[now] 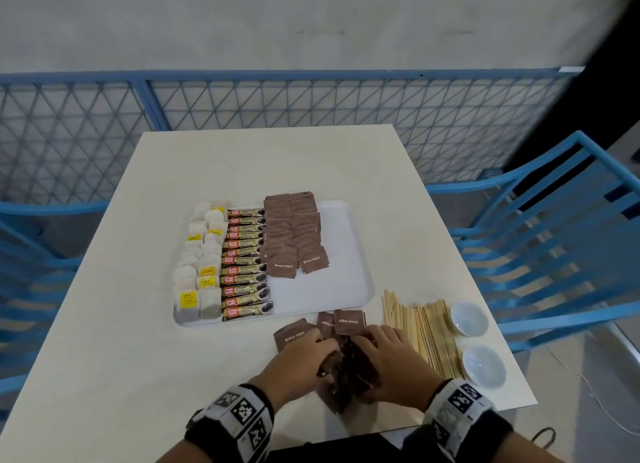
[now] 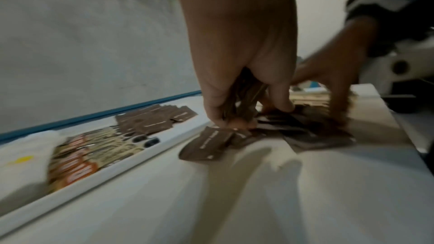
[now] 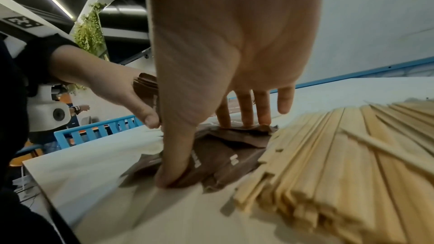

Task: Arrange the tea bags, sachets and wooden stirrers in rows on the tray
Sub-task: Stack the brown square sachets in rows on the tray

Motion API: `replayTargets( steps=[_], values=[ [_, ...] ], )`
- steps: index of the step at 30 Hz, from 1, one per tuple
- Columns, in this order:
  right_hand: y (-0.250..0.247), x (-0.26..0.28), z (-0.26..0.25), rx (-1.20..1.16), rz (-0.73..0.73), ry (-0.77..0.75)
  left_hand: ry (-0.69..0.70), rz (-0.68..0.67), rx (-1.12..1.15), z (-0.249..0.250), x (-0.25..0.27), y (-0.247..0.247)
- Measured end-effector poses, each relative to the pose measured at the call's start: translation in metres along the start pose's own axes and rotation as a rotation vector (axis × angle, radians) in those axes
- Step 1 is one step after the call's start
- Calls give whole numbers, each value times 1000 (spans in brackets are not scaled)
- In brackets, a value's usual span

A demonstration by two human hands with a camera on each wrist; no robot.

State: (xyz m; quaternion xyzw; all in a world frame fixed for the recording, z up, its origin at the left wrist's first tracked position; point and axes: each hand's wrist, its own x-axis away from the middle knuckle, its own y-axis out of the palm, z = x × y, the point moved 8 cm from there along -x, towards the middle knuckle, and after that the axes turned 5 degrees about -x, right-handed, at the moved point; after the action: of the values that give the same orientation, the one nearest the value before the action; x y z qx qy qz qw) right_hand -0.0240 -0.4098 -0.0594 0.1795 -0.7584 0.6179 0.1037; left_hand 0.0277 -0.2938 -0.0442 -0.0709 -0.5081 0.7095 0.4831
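- Gripping a small upright stack of brown sugar sachets (image 2: pixel 244 96), the left hand (image 1: pixel 298 362) has its thumb and fingers curled round them, just in front of the white tray (image 1: pixel 349 241).
- The right hand (image 1: pixel 391 362) spreads over the loose pile of brown sachets (image 3: pixel 225 157) on the table (image 1: pixel 138 341), in front of the tray: fingers apart and fairly straight, fingertips (image 3: pixel 244 118) pressing the far edge, thumb pressing the near edge.
- On the tray, the tea bags (image 1: pixel 199 268) fill two rows at its left end; the coffee sticks (image 1: pixel 246 265) lie in one column just right of them.
- Two columns of brown sugar packets (image 1: pixel 294 234) sit right of the sticks, about mid-tray; the right part of the tray is bare.
- The wooden stirrers (image 1: pixel 422 327) lie in a heap on the table off the tray's front right corner, touching the loose pile.
- Two small white dishes (image 1: pixel 469 319) stand just right of the stirrers.
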Motion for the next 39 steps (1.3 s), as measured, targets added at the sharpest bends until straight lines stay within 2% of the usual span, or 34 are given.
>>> replayTargets(
  steps=[7,11,14,16,18,20,24,26,28,30,31,34,36,39],
  values=[
    [-18,-6,-3,-2,39,-95,6,42,-252,7,-5,14],
    [-33,-7,-4,-123,61,-113,-12,137,-288,6,-8,9],
    [-44,-11,-8,-183,148,-176,9,198,-279,5,-9,7],
    [-42,-15,-2,-211,92,-114,86,240,-275,8,-6,5],
    [-42,-16,6,-304,61,-50,114,197,-352,7,-4,10],
    [-52,-16,12,-415,112,-34,139,214,-370,4,-2,11],
    [-66,-16,27,-620,183,50,187,309,-257,-6,6,0],
    [-69,-15,32,-740,188,100,144,347,-85,-12,10,-9],
    [-71,-16,31,-939,164,130,-9,421,186,-25,15,-22],
    [-80,-17,20,-1134,135,103,-198,432,632,-40,19,-27],
    [-86,-19,12,-1207,121,80,-247,413,866,-41,20,-27],
    [-103,-30,-18,-1347,69,-4,-228,370,1246,-28,21,-37],
    [-109,-41,-38,-1336,64,-63,-167,368,1387,-20,24,-45],
    [-110,-56,-59,-1195,145,-114,-151,392,1470,-22,30,-55]
  ],
)
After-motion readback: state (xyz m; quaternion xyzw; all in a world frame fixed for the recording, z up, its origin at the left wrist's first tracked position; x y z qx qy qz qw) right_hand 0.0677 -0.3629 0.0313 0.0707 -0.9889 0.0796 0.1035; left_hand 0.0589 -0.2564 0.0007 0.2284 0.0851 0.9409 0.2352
